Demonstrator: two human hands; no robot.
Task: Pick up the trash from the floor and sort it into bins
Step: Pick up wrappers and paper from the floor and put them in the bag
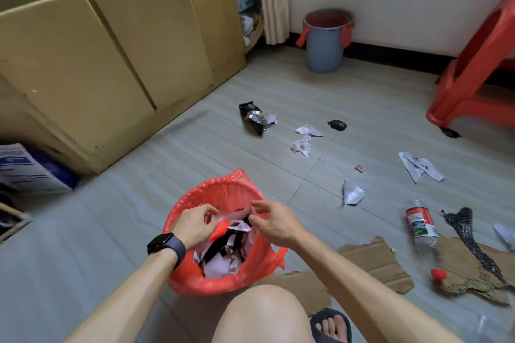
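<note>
bin liner [195, 284] red | far bin [324, 47] grey-blue | stool [473, 69] red | watch [167, 245] black | bottle cap [438, 273] red | wrapper [252, 118] black-silver | floor [111, 231] grey

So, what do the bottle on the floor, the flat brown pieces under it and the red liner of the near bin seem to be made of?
Bottle: clear glossy plastic, it seems, with a see-through body and a red cap.
Brown pieces: corrugated cardboard, matte, with ribbed torn edges.
Liner: probably thin plastic film, shiny and crinkled.
</note>
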